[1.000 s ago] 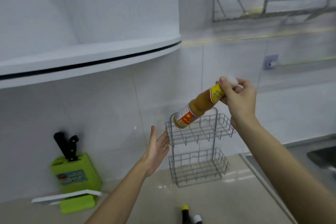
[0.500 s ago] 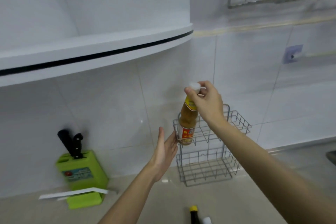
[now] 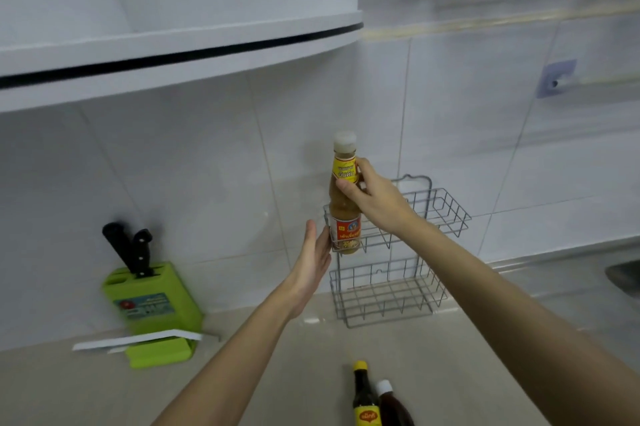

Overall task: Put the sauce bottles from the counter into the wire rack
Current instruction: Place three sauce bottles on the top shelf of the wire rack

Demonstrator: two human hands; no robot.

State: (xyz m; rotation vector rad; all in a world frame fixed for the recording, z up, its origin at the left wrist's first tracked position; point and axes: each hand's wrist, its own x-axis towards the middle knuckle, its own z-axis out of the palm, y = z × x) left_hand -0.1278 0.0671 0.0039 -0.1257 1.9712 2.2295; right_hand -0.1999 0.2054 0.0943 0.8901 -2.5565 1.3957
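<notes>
The right hand (image 3: 374, 200) grips the tall amber sauce bottle (image 3: 344, 204) upright in the grey wire rack's (image 3: 446, 214) upper tier; the left hand (image 3: 313, 259), open-palmed, steadies the rack's side; best settle the base flat before letting go.

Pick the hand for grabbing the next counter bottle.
Left. The left hand is open beside the rack; the right hand holds the tan bottle. Two bottles wait below.

Thai lettering, too blurred to read, on yellow neck label and red body label of sauce bottle (image 3: 344, 214); at 6 o'clock, red-yellow "Maggi"-like logo on dark bottle (image 3: 364, 401), not sure
</notes>
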